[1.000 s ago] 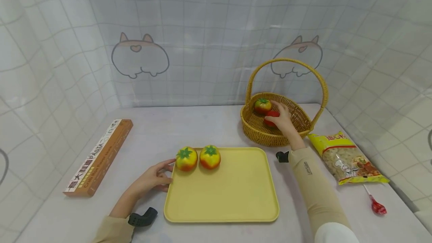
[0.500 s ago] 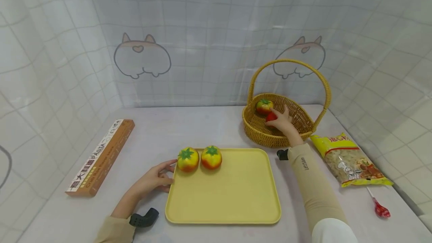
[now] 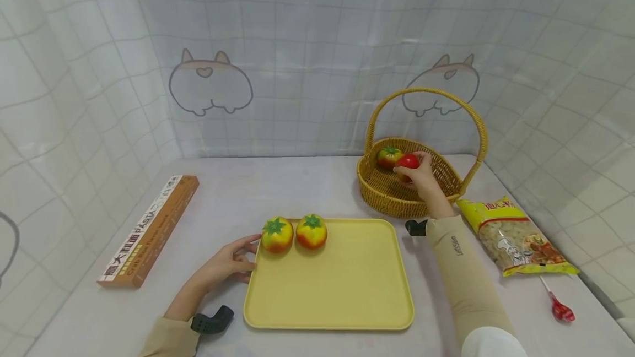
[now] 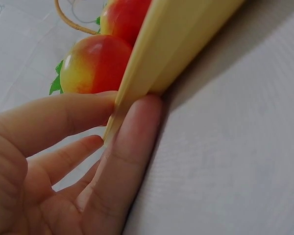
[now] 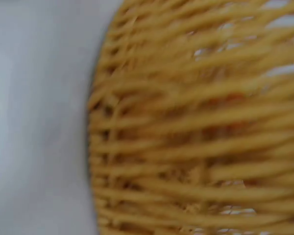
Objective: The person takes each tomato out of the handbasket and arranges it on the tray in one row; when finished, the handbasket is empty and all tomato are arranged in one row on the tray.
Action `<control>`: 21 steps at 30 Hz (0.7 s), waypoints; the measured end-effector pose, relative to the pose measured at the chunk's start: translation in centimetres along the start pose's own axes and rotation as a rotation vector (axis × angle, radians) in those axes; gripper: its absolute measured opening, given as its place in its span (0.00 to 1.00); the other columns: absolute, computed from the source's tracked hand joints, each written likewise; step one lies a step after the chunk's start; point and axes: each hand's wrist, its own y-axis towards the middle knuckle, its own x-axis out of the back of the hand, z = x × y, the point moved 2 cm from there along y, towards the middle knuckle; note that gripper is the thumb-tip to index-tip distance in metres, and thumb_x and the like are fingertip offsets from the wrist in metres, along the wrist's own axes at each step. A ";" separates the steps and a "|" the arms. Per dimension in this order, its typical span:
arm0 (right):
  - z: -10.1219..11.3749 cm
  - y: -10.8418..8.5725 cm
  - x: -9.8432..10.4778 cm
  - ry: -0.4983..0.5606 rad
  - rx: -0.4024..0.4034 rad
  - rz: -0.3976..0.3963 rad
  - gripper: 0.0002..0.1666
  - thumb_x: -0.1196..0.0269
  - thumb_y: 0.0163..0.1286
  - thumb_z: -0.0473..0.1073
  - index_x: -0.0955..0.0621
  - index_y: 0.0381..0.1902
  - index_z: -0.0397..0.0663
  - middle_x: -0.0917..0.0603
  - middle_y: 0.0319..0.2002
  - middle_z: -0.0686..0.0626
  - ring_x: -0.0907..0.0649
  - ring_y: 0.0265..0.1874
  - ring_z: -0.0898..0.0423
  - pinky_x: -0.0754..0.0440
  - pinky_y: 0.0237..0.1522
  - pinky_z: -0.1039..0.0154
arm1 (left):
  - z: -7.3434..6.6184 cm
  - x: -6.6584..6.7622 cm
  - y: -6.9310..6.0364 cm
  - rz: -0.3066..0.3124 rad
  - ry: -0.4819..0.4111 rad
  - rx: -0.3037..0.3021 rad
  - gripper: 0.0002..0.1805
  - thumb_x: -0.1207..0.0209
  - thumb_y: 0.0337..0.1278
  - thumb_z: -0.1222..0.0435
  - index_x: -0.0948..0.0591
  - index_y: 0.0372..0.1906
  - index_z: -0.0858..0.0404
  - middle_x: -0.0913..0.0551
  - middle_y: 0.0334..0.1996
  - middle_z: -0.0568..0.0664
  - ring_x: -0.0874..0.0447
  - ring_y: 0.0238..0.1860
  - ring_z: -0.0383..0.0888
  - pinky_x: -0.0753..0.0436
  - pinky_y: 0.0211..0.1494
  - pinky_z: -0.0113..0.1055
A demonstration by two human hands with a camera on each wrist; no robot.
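On the yellow tray [image 3: 329,285] two yellow-red tomatoes [image 3: 277,234] [image 3: 311,231] with green leaves sit side by side at the back left. My left hand [image 3: 223,265] pinches the tray's left rim; the left wrist view shows fingers of that hand [image 4: 29,196] on both sides of the rim [image 4: 137,73], beside a tomato [image 4: 95,63]. Inside the wicker basket [image 3: 392,205], my right hand [image 3: 425,179] grips a red tomato [image 3: 408,161], its red side up. Another tomato [image 3: 388,158] lies just left of it. Only basket weave [image 5: 196,122] fills the right wrist view, which is blurred.
A long pasta box [image 3: 151,230] lies at the left. Right of the basket and my right forearm are a yellow-ended pasta bag [image 3: 516,238] and a red lollipop [image 3: 561,309]. The basket's tall handle [image 3: 430,91] arches over it; a curtain hangs behind.
My right hand has closed round the red tomato and raised it slightly within the basket, beside the other one. The left hand still holds the tray rim. The view has shifted a little.
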 end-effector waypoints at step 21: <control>2.9 -3.8 -2.8 0.317 0.060 0.275 0.30 0.45 0.67 0.36 0.43 0.61 0.60 0.45 0.61 0.52 0.39 0.60 0.49 0.40 0.62 0.38 | 0.7 0.2 0.1 0.012 0.015 0.000 0.40 0.38 0.48 0.69 0.42 0.68 0.67 0.33 0.53 0.64 0.20 0.30 0.45 0.15 0.36 0.40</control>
